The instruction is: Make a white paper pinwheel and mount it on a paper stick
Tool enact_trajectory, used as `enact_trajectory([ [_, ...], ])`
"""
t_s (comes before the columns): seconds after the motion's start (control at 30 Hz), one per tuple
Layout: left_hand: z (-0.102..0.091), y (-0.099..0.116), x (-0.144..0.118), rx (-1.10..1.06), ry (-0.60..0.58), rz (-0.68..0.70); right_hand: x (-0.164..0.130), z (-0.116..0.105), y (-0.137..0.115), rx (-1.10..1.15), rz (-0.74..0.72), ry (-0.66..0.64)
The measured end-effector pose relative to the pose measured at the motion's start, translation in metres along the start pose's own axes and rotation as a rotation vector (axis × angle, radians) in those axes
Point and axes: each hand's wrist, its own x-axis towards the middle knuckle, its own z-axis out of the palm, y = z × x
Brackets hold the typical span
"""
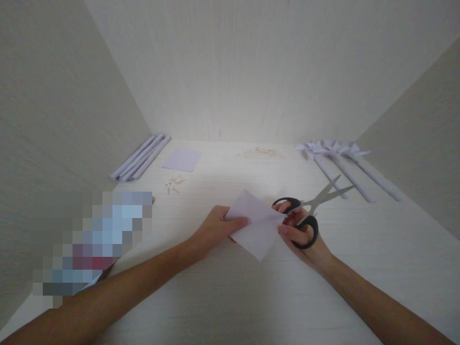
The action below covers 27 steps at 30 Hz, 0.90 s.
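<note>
My left hand point(215, 230) pinches the left corner of a white square of paper point(256, 225), held just above the white table point(230, 297). My right hand point(300, 235) has its fingers through the black handles of a pair of scissors point(312, 208) and also touches the paper's right corner. The scissor blades are slightly apart and point up and to the right, away from the paper.
Rolled white paper tubes point(142, 157) lie at the back left, next to a flat paper square point(182, 159) and small wooden pegs point(174, 183). Paper pinwheels on sticks point(341, 158) lie at the back right. A blurred patch point(93, 239) covers the left. Walls enclose three sides.
</note>
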Motion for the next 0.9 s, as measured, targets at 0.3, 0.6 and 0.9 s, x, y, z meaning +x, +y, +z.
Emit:
enact_trajectory([
  [0.3, -0.025, 0.030, 0.006, -0.193, 0.364, 0.276, 0.005, -0.003, -0.003, 0.083, -0.068, 0.068],
  [0.6, -0.015, 0.023, 0.001, -0.119, 0.327, 0.250, 0.000, 0.000, 0.000, 0.049, 0.032, 0.013],
  [0.9, 0.006, -0.003, -0.004, 0.185, 0.219, 0.308, 0.002, 0.009, 0.003, 0.087, 0.056, 0.252],
])
